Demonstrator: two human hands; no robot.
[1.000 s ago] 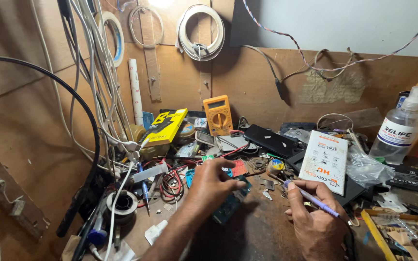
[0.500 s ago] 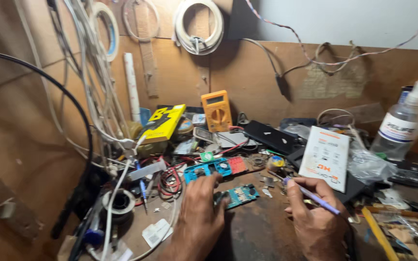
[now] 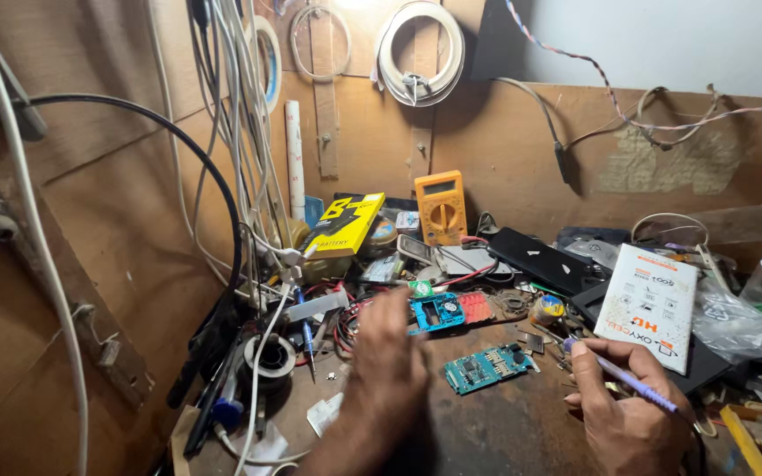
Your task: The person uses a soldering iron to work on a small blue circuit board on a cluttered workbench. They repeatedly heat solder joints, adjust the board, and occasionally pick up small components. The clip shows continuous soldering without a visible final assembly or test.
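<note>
The left hand (image 3: 390, 370), which half a second earlier lay low beside the teal circuit board (image 3: 487, 368), has lifted toward the tangle of red wires (image 3: 350, 322); it is blurred, so whether its fingers are open or closed cannot be told. The board lies flat on the brown bench (image 3: 504, 432) between both hands. The right hand (image 3: 628, 414) pinches a purple pen-like tool (image 3: 628, 381), tip near the board. Behind stand a yellow multimeter (image 3: 440, 207) and a white card (image 3: 647, 304).

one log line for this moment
left hand: blurred, empty, above bench | right hand: holds purple tool | green circuit board: flat between hands
</note>
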